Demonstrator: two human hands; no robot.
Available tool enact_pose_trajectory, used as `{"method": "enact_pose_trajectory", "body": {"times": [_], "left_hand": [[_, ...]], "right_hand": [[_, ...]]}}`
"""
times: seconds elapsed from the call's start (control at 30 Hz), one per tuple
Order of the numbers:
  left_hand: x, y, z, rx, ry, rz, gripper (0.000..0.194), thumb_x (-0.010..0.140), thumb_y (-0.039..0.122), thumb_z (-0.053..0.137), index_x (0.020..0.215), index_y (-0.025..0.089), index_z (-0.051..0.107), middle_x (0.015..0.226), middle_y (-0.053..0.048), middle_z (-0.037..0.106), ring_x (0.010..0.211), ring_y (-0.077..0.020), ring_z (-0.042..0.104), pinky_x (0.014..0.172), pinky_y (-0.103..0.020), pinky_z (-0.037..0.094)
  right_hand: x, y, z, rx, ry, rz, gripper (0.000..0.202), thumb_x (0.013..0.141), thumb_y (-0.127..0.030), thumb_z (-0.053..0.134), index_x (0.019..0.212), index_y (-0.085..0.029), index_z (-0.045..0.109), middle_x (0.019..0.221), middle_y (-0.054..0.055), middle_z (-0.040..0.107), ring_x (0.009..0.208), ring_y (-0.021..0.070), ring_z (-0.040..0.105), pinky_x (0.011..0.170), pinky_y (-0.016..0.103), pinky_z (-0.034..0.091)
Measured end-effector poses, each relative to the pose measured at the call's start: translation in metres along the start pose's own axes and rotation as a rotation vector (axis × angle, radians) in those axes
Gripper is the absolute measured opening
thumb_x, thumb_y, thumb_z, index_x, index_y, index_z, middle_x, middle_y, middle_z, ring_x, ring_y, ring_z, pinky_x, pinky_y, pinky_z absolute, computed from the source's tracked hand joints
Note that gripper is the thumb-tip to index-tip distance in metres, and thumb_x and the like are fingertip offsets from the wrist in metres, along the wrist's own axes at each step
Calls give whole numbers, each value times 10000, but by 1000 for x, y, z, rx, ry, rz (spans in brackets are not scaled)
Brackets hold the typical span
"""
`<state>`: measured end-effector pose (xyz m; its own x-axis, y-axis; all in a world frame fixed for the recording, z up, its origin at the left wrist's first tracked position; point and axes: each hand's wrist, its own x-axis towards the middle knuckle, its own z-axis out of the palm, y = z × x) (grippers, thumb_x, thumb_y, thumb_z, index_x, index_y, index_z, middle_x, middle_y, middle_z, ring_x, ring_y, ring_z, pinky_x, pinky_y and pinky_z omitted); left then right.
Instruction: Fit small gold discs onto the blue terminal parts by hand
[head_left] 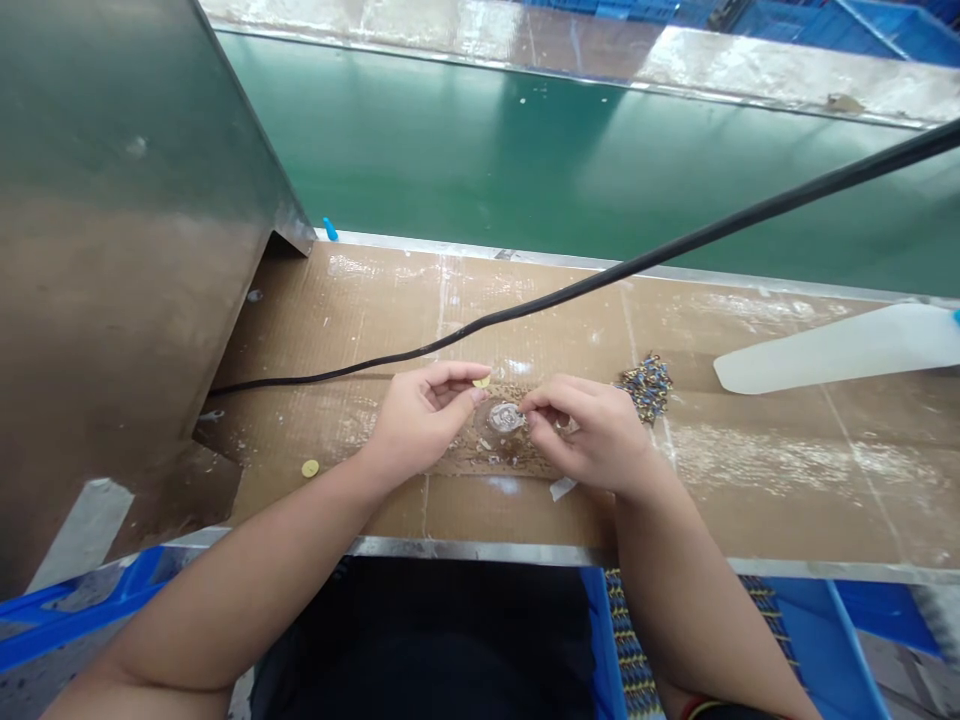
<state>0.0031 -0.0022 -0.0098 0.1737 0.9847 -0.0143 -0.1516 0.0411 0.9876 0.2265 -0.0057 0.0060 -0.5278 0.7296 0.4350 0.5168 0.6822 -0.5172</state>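
Note:
My left hand (421,418) pinches a small round yellow disc (481,382) between thumb and fingertips. Close to its right, my right hand (589,428) has its fingers pressed together beside a small clear, shiny round piece (505,417) on the cardboard; whatever its fingertips grip is too small to make out. Tiny bits lie scattered around that round piece. Just beyond my right hand sits a pile of small blue and brass-coloured parts (646,387). Another yellow disc (310,468) lies to the left, near my left forearm.
A black cable (555,297) crosses above the cardboard-covered bench (750,500). A metal housing (127,230) stands left, a green belt (450,150) runs behind, and a whitish translucent piece (840,350) lies right. Blue crates (832,650) stand below the front edge.

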Motion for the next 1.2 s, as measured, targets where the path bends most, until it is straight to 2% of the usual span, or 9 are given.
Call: {"method": "enact_pose_trajectory", "body": {"times": [0.17, 0.3, 0.47, 0.67, 0.77, 0.9, 1.03, 1.2], "left_hand": [[0, -2, 0, -33, -8, -9, 151, 870, 181, 761, 1017, 164, 794, 929, -65, 781, 859, -131, 768, 805, -138, 637], [-1, 0, 0, -36, -13, -11, 209, 869, 169, 761, 1076, 148, 767, 879, -58, 765, 775, -124, 756, 729, -130, 634], [0, 0, 1, -59, -17, -58, 249, 866, 191, 771, 1110, 140, 762, 884, -68, 767, 788, -123, 756, 737, -132, 632], [2, -2, 0, -59, 11, -66, 134, 822, 225, 815, 898, 136, 748, 890, -84, 763, 795, -134, 745, 769, -173, 631], [1, -2, 0, -28, 57, -46, 132, 807, 215, 832, 892, 144, 760, 868, -68, 757, 776, -114, 729, 733, -136, 605], [-1, 3, 4, -177, 34, -119, 207, 798, 277, 894, 903, 149, 770, 822, -67, 756, 736, -117, 732, 727, -142, 619], [-3, 8, 10, -389, 53, -184, 316, 738, 376, 967, 869, 154, 782, 821, -75, 762, 727, -123, 738, 704, -139, 623], [-4, 12, 12, -550, 79, -224, 309, 707, 345, 992, 821, 157, 775, 821, -63, 760, 761, -129, 747, 708, -137, 624]], "right_hand": [[0, 0, -1, 2, 11, -8, 137, 943, -127, 533, 920, -202, 645, 785, -14, 662, 647, 133, 598, 603, 269, 456], [0, 0, 0, 4, 27, -7, 137, 952, -133, 538, 914, -199, 652, 781, -17, 659, 637, 125, 597, 598, 263, 456], [0, -1, -1, 21, 26, -3, 123, 957, -150, 557, 912, -193, 662, 753, -26, 645, 635, 119, 606, 597, 256, 468], [1, -8, 3, 168, 195, 71, 105, 975, -148, 612, 965, -212, 695, 855, -6, 726, 682, 130, 660, 620, 253, 533], [0, -12, 11, 313, 283, 176, 99, 988, -156, 653, 1024, -217, 723, 891, 9, 745, 743, 156, 712, 658, 279, 580], [1, -18, 23, 461, 363, 230, 120, 984, -151, 699, 1076, -217, 739, 961, 30, 764, 837, 184, 748, 716, 305, 628], [6, -27, 30, 426, 413, 193, 167, 976, -129, 706, 1105, -227, 747, 997, 22, 775, 875, 177, 751, 744, 290, 645], [10, -33, 37, 406, 446, 192, 185, 986, -125, 703, 1134, -224, 755, 1029, 25, 784, 916, 176, 760, 805, 294, 656]]}}
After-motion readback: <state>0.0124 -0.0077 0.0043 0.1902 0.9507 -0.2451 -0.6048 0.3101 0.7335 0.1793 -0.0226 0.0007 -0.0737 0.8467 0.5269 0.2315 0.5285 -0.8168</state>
